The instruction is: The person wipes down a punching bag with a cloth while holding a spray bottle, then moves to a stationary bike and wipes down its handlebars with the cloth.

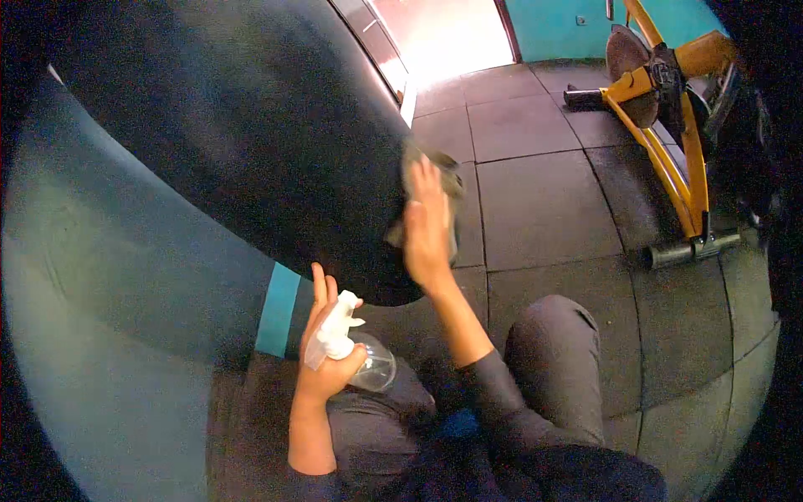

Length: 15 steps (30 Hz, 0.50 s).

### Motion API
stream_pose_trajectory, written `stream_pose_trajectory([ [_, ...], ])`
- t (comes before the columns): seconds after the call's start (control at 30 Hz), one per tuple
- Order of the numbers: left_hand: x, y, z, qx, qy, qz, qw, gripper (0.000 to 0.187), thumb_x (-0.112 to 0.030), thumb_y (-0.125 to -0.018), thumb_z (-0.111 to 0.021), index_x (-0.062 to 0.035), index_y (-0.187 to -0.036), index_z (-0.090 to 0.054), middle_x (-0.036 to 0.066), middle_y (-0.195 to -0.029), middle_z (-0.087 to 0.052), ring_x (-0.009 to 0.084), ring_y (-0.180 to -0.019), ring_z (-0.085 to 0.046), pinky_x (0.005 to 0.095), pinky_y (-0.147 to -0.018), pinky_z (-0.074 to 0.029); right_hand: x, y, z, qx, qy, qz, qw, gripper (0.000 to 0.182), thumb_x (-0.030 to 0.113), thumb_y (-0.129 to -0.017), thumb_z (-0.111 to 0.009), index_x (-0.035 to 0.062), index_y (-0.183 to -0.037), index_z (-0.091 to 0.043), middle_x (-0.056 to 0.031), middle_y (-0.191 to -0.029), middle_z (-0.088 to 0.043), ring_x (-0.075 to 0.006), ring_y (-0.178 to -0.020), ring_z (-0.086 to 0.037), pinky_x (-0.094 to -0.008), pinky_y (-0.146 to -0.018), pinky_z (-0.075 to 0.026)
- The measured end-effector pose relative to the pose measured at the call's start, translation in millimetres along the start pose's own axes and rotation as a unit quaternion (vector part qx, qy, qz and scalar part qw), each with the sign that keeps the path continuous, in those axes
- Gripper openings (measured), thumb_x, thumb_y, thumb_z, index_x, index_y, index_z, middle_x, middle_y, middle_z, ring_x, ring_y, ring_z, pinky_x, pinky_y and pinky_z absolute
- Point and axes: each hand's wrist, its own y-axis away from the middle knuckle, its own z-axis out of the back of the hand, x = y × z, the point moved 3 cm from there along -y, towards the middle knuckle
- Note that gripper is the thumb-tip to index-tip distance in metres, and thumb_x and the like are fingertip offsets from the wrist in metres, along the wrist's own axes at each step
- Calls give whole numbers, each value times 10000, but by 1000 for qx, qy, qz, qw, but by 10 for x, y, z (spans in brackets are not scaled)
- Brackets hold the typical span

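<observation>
Wiping a big black bag, spray bottle kept ready in the other hand.

Nearest, left hand point(328, 368) closed around a clear plastic spray bottle with white trigger head point(351, 347), held low over the lap; long axis tilted, white nozzle pointing up and left toward the big rounded black padded bag point(251, 125), clear body down to the right. Further out, right hand point(427, 230) flat with fingers spread narrow, pressing a small grey cloth point(435, 171) against the lower right edge of the bag. Seems mid-way: cloth at work on this edge, no wet trace readable on the dark surface, so cleaned and remaining parts cannot be told. Beyond, dark rubber floor tiles point(535, 192) and, far right, a yellow metal exercise machine point(669, 125).
</observation>
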Motion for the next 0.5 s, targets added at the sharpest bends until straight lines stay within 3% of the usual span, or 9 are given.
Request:
stream_pose_trajectory([
  [0.13,0,32,-39,-39,85,4,996,665,7,-605,-583,34,-1265,-499,225,-1520,-179,292,-1307,-406,355,-986,-427,422,-426,-92,-20,6,59,998,544,393,-983,-324,134,-1460,-280,-106,-1530,-222,-294,-1421,-167,-528,-1111,-102],
  [0.17,-1,55,-59,-47,92,10,995,689,29,-611,-559,37,-1294,-471,208,-1512,-227,266,-1275,-441,349,-986,-423,401,-480,-64,-18,6,59,998,544,393,-983,-324,134,-1460,-280,-106,-1530,-222,-294,-1421,-167,-528,-1111,-102],
  [0.27,5,85,-4,-84,115,30,989,729,55,-621,-532,31,-1341,-419,192,-1496,-278,251,-1235,-476,341,-993,-408,321,-541,-65,-2,-22,78,997,662,461,-905,-506,109,-1436,-323,-121,-1505,-279,-312,-1394,-238,-507,-1100,-175],
  [0.3,56,85,16,-96,131,57,985,743,72,-629,-514,20,-1360,-392,159,-1432,-380,232,-1187,-503,334,-997,-393,229,-513,-92,-9,-11,75,997,675,466,-899,-514,105,-1436,-321,-127,-1500,-289,-319,-1386,-255,-493,-1100,-190],
  [0.33,76,81,30,-98,131,59,985,743,72,-629,-514,20,-1360,-392,159,-1432,-380,232,-1187,-503,334,-997,-393,94,-474,-113,-17,-1,73,997,688,471,-893,-522,100,-1436,-318,-133,-1494,-298,-325,-1378,-271,-479,-1100,-204],
  [0.4,107,47,105,-148,128,47,980,741,80,-625,-511,8,-1354,-401,137,-1344,-458,229,-1164,-509,333,-992,-394,-266,-369,-127,-21,-30,13,999,620,416,-910,-519,69,-1403,-374,-161,-1455,-360,-320,-1352,-323,-416,-1103,-237],
  [0.5,62,162,-171,-175,96,51,979,728,74,-620,-524,15,-1337,-414,133,-1367,-402,240,-1163,-512,332,-978,-410,-1257,124,138,-1,-131,-123,984,513,292,-965,-406,39,-1409,-359,-164,-1449,-367,-302,-1363,-304,-372,-1122,-208],
])
